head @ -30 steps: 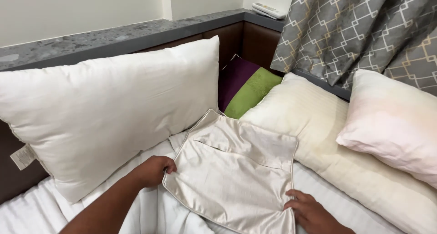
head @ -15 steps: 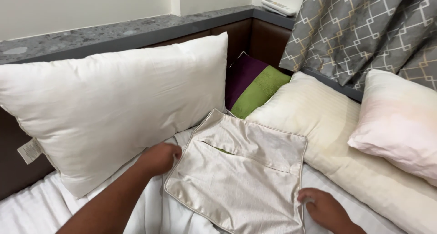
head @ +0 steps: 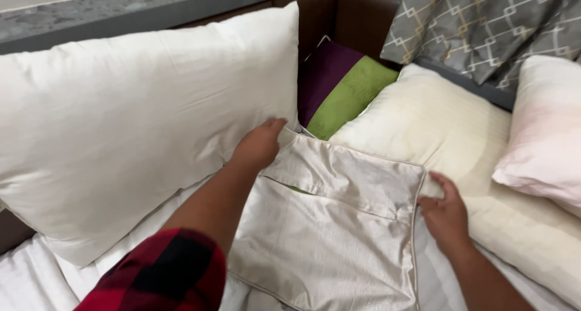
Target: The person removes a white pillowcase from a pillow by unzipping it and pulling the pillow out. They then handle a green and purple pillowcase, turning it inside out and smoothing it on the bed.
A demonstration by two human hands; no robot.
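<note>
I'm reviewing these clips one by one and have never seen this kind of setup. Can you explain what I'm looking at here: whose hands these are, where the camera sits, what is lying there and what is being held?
There is no machine here: a person works with two bare hands, and the one picture comes from a camera worn on their head, looking down at a bed. The left hand, its arm in a red and black checked sleeve, rests on the top left corner of a flat cream satin cushion cover. The right hand touches the cover's right edge. Around it lie a large white pillow, a yellowish pillow, a pale pink pillow and a purple and green cushion, with a grey patterned curtain behind.
</note>
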